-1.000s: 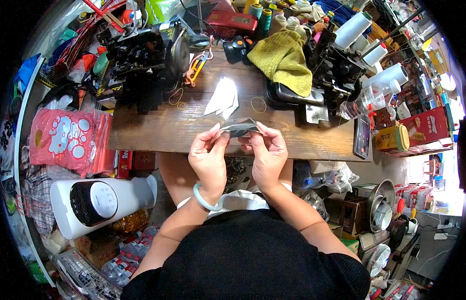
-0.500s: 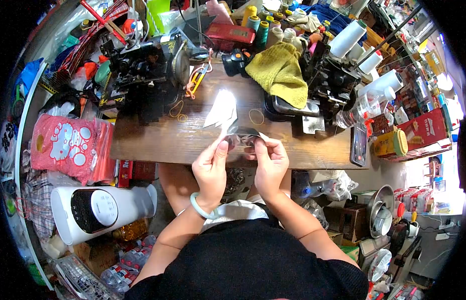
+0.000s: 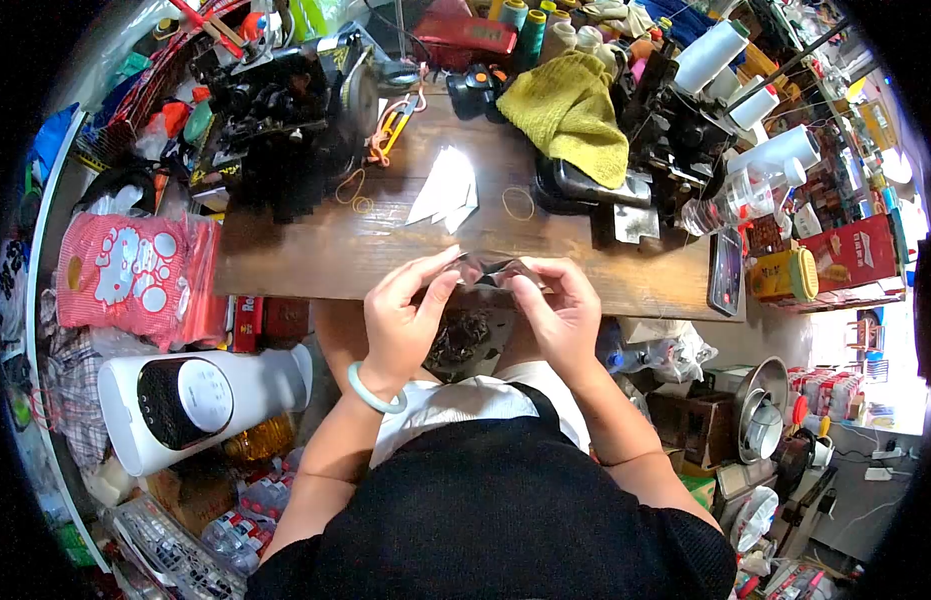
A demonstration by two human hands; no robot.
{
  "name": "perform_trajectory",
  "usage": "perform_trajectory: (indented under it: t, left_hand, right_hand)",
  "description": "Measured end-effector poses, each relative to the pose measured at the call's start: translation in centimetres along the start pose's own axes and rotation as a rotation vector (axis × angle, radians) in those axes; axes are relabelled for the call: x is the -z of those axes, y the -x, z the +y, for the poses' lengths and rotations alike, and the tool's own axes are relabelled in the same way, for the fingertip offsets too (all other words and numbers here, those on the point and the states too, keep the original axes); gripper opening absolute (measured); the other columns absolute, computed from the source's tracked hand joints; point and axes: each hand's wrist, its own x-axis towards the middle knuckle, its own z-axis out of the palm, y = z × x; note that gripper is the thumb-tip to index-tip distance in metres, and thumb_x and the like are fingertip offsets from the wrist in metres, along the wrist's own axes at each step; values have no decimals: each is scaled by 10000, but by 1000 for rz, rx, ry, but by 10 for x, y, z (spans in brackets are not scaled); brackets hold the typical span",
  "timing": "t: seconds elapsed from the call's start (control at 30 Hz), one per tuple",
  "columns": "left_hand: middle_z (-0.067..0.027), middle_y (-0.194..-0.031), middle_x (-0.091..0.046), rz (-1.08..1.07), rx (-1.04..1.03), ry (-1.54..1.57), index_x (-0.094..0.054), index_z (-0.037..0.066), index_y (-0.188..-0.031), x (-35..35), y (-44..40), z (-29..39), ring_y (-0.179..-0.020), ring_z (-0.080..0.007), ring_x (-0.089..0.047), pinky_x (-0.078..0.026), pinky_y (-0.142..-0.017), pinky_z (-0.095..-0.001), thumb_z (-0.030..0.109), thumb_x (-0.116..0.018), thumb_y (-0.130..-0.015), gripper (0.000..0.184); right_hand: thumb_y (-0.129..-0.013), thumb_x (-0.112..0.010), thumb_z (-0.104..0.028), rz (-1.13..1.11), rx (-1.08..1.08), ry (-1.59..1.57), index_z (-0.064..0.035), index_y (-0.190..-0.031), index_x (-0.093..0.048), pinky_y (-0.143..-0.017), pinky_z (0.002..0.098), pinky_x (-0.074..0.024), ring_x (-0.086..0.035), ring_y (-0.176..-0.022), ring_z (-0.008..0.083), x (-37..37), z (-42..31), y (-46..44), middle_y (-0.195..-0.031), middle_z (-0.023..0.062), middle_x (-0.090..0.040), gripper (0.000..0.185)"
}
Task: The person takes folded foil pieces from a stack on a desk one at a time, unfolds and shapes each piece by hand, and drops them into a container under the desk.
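My left hand, with a pale bangle on its wrist, pinches one side of a small dark, shiny, flexible piece. The other side is between the thumb and fingers of my right hand. Held at the table's front edge, this piece looks bent in the middle; its exact kind is not clear. Just beyond it, white folded paper-like pieces lie on the wooden table, very bright under the light. A thin rubber band lies to their right, and looped bands lie to their left.
Black sewing machines stand left and right. Yellow-handled snips, a yellow-green cloth and a phone are on the table. Thread cones crowd the back. A white appliance is below left.
My hands have moved slightly apart and toward my body, and the dark piece now bends inward between them. The camera view has shifted a little. Both hands keep their hold.
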Motion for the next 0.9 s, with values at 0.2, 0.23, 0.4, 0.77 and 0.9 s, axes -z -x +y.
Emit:
perform_trajectory:
  t: [0.2,0.23,0.4,0.77,0.9]
  left_hand:
    - [-207,-1179,-630,33,-109,-369,-645,32,-1174,3,-35,-22,-1138,-350,-572,-405,-1008,-428,301,-652,-890,391]
    - [-207,-1173,-627,50,-140,-519,-654,42,-1160,4,-42,-29,-1126,-358,-569,-405,-998,-438,279,-653,-883,365]
    - [-171,-1116,-582,109,-3,-909,-642,46,-1058,-7,-69,-41,-1072,-331,-543,-416,-941,-436,438,-702,-821,462]
    - [-124,-888,-647,117,29,-838,-610,58,-883,0,-75,-47,-868,-309,-625,-482,-770,-417,312,-744,-795,300]
    - [-142,-992,-685,43,339,-634,-580,18,-960,6,-70,-35,-802,-276,-676,-516,-749,-338,230,-681,-877,250]
  right_hand:
    - [-877,-655,-12,-78,-68,-140,-6,-1017,-655,-683,227,-507,-612,-750,99,28,-6,23,-906,42,-658,141]
    - [-857,-670,-4,-200,36,-11,-8,-989,-672,-680,226,-508,-621,-751,109,31,-3,26,-898,52,-662,132]
    - [-855,-676,-141,-429,-137,425,-30,-963,-697,-658,342,-528,-667,-755,261,10,42,49,-829,137,-676,156]
    - [-881,-590,-302,-496,-82,878,-140,-1061,-648,-754,471,-526,-651,-877,349,-47,245,54,-954,145,-676,250]
    - [-881,-599,-313,-582,-84,854,-91,-1145,-629,-833,469,-508,-642,-944,366,-51,246,61,-1009,199,-666,347]
